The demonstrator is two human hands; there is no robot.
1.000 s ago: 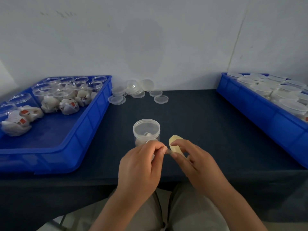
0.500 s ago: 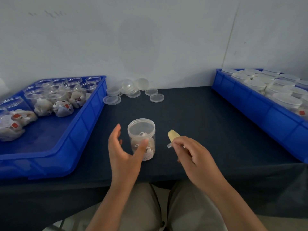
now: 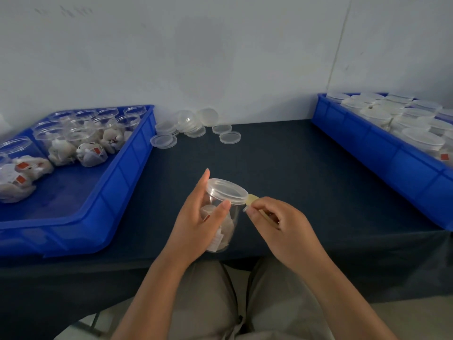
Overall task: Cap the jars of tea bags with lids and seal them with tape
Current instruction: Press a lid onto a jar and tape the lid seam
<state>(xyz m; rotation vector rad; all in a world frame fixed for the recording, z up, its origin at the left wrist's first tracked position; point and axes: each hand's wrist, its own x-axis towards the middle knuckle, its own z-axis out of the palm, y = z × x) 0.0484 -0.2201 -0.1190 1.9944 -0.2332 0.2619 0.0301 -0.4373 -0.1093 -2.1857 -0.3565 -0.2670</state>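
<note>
Fingers [image 3: 205,179] and thumb of the left hand [image 3: 196,217] curl round the jar [image 3: 231,229], which is tilted at the table's [image 3: 294,168] near edge. The right hand [image 3: 282,224] pinches a yellowish tape strip [image 3: 252,199] at the rim of the lid [image 3: 226,190]. Half a second ago the jar stood upright with the left hand open beside it; the red tags [image 3: 96,150] on the tea bags [image 3: 89,158] are too small to read.

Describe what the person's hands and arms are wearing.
Both the left hand and right hand are bare: no gloves, rings or watch in view. The forearms are uncovered too, no sleeves reaching into frame.
</note>
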